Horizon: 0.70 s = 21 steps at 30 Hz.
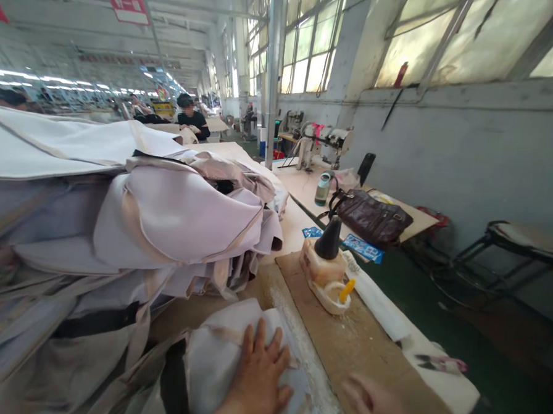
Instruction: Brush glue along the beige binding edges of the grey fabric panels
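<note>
My left hand (259,373) lies flat, fingers spread, on a pale grey fabric piece (218,346) at the near edge of the worktable. Blurred at the bottom edge, my right hand (372,405) hovers over the brown cardboard sheet (362,341) and holds nothing. A large heap of pale lilac and beige fabric pieces (164,226) rises to the left of my hands. Beyond the right hand, on the cardboard, stands a cream plastic oil bottle with a black cone cap (328,265).
Small snips (439,362) lie at the table's right edge. A brown handbag (373,218), a green cup (322,188) and a sewing machine (324,141) sit on the farther table. A stool (520,241) stands by the wall. Another person (191,119) works far back.
</note>
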Tool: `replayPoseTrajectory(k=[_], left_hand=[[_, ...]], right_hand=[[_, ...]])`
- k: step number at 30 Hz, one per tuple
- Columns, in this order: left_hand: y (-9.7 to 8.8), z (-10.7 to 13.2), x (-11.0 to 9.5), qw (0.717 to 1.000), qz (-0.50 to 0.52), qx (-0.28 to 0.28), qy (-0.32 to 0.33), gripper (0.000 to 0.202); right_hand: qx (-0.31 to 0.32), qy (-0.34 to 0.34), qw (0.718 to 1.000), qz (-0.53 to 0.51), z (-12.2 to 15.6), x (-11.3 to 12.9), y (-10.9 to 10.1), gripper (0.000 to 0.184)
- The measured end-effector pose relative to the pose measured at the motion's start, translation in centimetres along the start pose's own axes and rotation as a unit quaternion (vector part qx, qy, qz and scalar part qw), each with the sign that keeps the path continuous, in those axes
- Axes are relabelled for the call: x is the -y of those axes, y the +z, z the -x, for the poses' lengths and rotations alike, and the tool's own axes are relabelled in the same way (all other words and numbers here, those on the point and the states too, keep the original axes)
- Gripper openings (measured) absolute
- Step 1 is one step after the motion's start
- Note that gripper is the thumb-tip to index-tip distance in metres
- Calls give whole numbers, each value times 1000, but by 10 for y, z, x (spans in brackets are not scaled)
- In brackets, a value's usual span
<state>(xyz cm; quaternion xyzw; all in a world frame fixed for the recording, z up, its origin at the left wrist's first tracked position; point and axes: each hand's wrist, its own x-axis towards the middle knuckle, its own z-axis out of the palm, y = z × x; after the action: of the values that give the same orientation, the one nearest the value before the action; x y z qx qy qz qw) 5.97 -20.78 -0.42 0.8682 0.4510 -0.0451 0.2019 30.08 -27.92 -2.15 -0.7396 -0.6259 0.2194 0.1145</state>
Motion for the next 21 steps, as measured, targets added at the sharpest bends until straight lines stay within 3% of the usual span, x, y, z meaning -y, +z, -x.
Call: replayPoseTrajectory(k=[2,4,6,8,12,21], left_hand=[[8,-4,1,1000,-15,-11,17,57],[13,-8,2,998,-27,-13,48,58],[13,-9,3,997,-24,8,77,60],[11,-9,4,995,-8,34,91,61],[11,-7,9,994,19,45,99,62],[28,-7,14,994,-12,38,98,62]], right_hand=[[-66,57,996,-31,-46,-1,-30,49],[-114,68,990,-54,-85,1,-51,54],[-133,59,987,-67,-114,6,-60,52],[-132,45,987,-74,-131,9,-60,39],[-140,40,986,-86,-145,8,-60,24],[-160,117,959,-205,-130,-21,-86,34]])
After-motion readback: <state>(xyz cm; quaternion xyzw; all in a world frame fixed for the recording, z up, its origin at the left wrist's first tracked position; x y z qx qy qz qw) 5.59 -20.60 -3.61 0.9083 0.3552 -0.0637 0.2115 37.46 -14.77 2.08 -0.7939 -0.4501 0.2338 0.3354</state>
